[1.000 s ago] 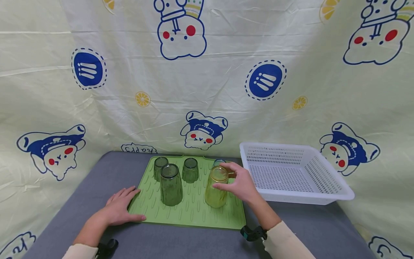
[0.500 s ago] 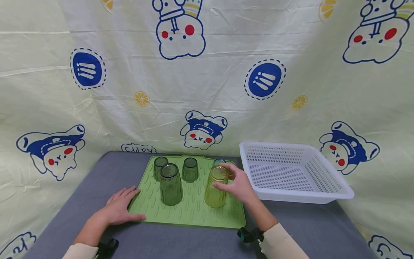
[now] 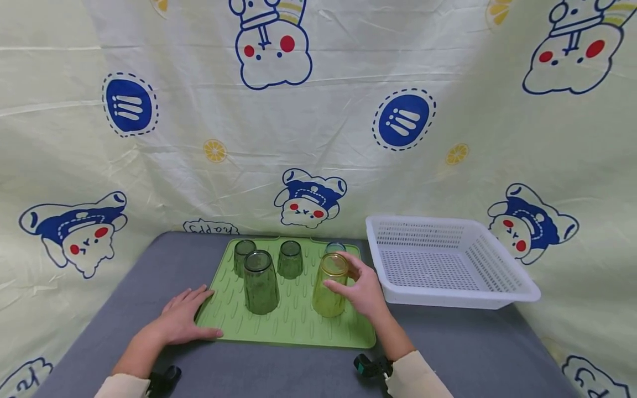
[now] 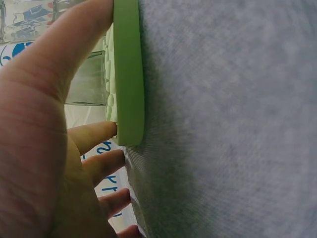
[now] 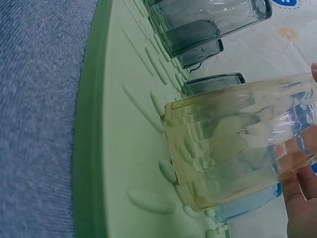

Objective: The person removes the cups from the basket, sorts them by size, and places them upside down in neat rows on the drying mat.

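Note:
A yellow glass [image 3: 330,296] stands on the green drying mat [image 3: 298,326], mouth seemingly down. My right hand [image 3: 362,288] holds it near its upper end, thumb on the near side and fingers round the far side. In the right wrist view the fingers [image 5: 299,193] show at the glass's upper end, and its lower rim meets the ribbed mat. My left hand [image 3: 184,316] rests at the mat's left edge with fingers spread; its thumb [image 4: 64,44] touches the mat's front edge. Behind the yellow glass a blue glass [image 3: 335,247] is mostly hidden.
A tall dark-green glass [image 3: 261,290] stands on the mat's left half, with two shorter dark glasses, one at back left [image 3: 243,257] and another at back centre [image 3: 290,260]. To the right sits a white perforated basket [image 3: 453,296] on the grey cloth [image 3: 278,373].
My right forearm and wrist have swung slightly left, while the hand stays round the yellow glass. The head view has shifted a little. My left hand keeps its place on the mat.

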